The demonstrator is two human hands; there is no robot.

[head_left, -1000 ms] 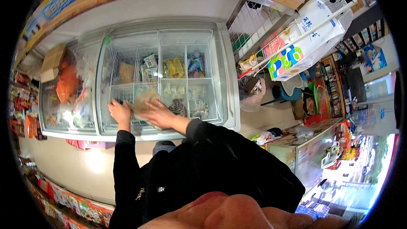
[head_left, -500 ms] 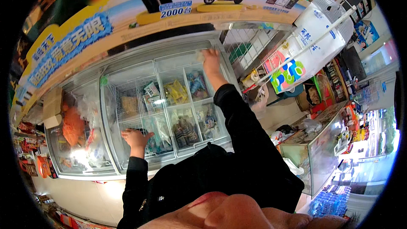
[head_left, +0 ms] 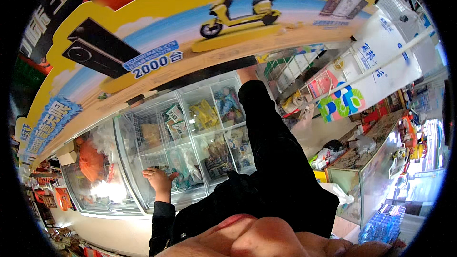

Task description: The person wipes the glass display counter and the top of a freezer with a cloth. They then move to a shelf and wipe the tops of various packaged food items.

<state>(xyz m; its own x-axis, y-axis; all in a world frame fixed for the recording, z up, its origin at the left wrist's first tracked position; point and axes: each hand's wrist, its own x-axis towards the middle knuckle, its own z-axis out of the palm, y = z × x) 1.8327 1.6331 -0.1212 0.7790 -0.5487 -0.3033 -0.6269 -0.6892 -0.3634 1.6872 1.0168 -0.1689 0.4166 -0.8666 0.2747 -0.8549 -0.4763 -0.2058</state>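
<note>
Below me is a chest freezer (head_left: 134, 191) with wire-divided compartments. My left hand (head_left: 160, 182) is over its near side with fingers spread, holding nothing I can see. Reaching to the far right corner, my right hand (head_left: 246, 74) goes behind the lower edge of a printed cardboard sign (head_left: 157, 78); its fingers are hidden. Yellow packets (head_left: 203, 114) and blue packets (head_left: 229, 103) lie in the far compartments near that arm. Nearer me are brown packets (head_left: 218, 156) and pale green packs (head_left: 186, 169). White-and-green packs (head_left: 176, 122) sit further left.
An orange bag (head_left: 91, 161) and clear plastic fill the freezer's left section. Right of the freezer stand a white wire rack (head_left: 288, 72) and a hanging white package (head_left: 381, 50). A glass counter (head_left: 364, 181) is at the right, with bottled water packs (head_left: 383, 223) below.
My view has shifted closer to the sign, which looms larger. My right hand's fingers, seen at the far rim before, are now behind the sign. The left hand stays over the near side.
</note>
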